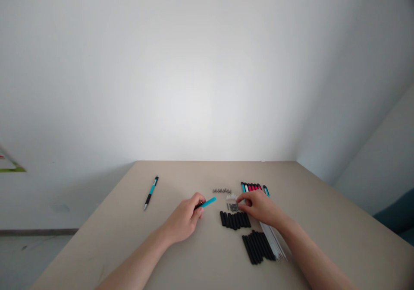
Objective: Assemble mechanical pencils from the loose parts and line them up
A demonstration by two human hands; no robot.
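Note:
My left hand (188, 216) is closed around a light blue pen barrel (209, 202), its tip pointing up to the right and its dark lower end partly hidden by my fingers. My right hand (258, 206) reaches over the small pen parts with thumb and forefinger pinched together; whatever may be between them is too small to make out. Just by those fingertips are tiny white plastic pieces (231, 197) and a group of small metal springs (233, 207). Below them lies a row of short black grips (235, 220).
Farther back stand several metal pen tips (221, 190) in a row. Coloured pen barrels (252, 187) lie behind my right hand. Thin white refills (273, 242) and longer black tubes (258, 247) are nearer me. One assembled blue and black pen (151, 193) rests at the left. A wall borders the table (181, 173).

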